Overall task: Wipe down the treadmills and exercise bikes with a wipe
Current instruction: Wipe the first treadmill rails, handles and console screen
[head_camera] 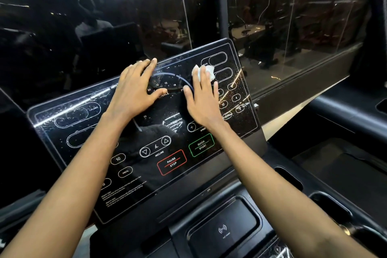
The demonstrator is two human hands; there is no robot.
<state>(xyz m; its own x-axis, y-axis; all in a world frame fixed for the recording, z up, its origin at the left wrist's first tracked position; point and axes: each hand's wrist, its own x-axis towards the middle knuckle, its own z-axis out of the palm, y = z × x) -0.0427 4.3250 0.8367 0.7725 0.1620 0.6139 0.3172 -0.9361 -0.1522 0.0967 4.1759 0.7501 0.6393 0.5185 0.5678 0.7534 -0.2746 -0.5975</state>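
Head view: right hand (202, 98) presses wipe (208, 71) on console (83, 153), fingers straight; left hand (134, 88) flat. Sweep firmly toward 7 o'clock.

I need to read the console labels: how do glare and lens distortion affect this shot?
Head view: light streaks glare across the console, droplets sparkle beside the right hand and wipe, the glass wall mirrors the room, wide-angle lens bows edges; PAUSE STOP reads clearly.

Two hands in play — left hand (134, 90), right hand (204, 99); one wipe (207, 71); one console panel (94, 159); one red PAUSE STOP button (171, 162), one green QUICK START button (201, 145); one charging pad (223, 229) down below.
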